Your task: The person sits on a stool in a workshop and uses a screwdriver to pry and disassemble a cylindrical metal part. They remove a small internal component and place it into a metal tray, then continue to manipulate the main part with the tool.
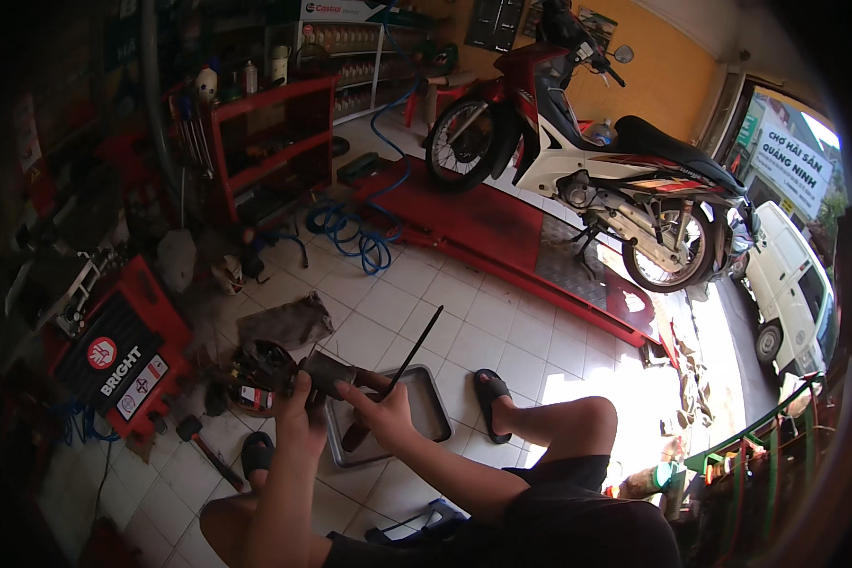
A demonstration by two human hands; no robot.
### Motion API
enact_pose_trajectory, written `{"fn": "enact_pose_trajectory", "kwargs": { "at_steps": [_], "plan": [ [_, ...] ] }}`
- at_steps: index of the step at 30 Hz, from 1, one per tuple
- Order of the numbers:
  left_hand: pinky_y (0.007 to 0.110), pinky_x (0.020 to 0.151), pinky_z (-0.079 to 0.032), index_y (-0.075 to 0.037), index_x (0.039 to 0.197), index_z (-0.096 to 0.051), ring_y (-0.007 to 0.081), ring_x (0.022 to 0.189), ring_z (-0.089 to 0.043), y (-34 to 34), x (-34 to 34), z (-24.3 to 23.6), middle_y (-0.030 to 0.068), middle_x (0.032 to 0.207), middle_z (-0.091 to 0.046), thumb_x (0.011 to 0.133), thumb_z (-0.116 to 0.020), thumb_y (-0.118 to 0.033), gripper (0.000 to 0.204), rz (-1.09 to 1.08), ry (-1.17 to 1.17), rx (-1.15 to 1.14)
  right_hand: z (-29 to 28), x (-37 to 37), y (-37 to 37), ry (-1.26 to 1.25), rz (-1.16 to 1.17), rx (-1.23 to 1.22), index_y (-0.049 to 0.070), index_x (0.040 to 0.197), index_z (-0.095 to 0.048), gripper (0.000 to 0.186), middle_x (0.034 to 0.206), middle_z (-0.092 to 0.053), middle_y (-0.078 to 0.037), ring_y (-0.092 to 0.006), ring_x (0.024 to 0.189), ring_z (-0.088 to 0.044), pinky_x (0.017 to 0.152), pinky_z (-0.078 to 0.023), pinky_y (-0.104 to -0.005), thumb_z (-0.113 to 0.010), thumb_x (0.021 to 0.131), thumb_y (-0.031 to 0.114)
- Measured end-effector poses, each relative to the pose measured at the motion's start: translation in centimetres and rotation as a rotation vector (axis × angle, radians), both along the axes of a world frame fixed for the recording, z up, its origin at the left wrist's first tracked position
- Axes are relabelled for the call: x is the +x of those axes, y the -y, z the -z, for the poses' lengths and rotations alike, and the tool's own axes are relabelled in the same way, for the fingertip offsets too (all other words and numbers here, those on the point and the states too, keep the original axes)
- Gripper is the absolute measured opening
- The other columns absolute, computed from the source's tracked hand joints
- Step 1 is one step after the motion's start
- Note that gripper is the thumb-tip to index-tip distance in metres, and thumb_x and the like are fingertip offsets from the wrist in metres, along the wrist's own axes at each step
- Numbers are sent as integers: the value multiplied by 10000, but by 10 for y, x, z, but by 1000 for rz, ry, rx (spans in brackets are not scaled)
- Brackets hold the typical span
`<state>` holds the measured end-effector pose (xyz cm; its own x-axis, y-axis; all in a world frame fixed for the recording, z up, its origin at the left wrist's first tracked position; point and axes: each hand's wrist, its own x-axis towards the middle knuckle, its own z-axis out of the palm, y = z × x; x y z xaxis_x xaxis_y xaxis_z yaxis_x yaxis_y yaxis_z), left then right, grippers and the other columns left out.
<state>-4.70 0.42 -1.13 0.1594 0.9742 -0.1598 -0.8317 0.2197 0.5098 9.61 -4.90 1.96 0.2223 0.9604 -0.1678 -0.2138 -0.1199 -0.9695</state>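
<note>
Both hands are raised in front of me above a shallow metal tray [442, 405] on the tiled floor. My left hand [300, 415] is closed around the near side of a dark, roughly cylindrical part [326, 370]. From the other side, my right hand [388, 413] steadies the same part with its thumb. A long, thin dark tool [419, 343] also sits in that right hand, its tip slanting up and away. Below the palm shows a reddish-brown end, perhaps its handle. The fingers partly hide both things.
A mallet [204, 445] lies by my left foot. A grey cloth-like bundle [286, 320] and a cluttered container [252, 398] are beyond. At left stands a red-and-black machine [123, 355]. A motorbike [587, 180] rests on a red lift [464, 227]; a blue hose [355, 232] coils nearby.
</note>
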Motion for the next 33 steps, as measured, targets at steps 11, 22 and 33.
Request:
{"fn": "enact_pose_trajectory", "kwargs": {
  "at_steps": [11, 22, 33],
  "plan": [
    [412, 944, -600, 10, 1218, -457, 273, 1006, -657, 3, -3, -13, 112, 1065, -586, 852, -756, 40, 474, 41, -160, -186, 59, 88, -48, 105, 291, -41, -96, 1073, -701, 560, 708, -626, -76, -119, 511, -513, 488, -432, -292, -844, 792, 367],
    [463, 914, -619, 22, 1092, -537, 345, 951, -683, -9, -9, -27, 120, 1029, -606, 919, -700, -12, 241, 26, -52, -230, 285, 161, -59, 431, 327, -936, -38, 984, -718, 593, 926, -715, -160, -282, 726, -693, 686, -572, -409, -837, 709, 474],
    [451, 885, -615, -11, 1230, -504, 337, 950, -690, -29, -24, -37, 87, 1067, -586, 936, -707, -77, 363, -99, -77, -226, 310, 134, -82, 1182, -73, -930, -23, 1082, -734, 724, 1123, -728, -193, -319, 1090, -697, 931, -560, -418, -842, 647, 546]
  ]
}}
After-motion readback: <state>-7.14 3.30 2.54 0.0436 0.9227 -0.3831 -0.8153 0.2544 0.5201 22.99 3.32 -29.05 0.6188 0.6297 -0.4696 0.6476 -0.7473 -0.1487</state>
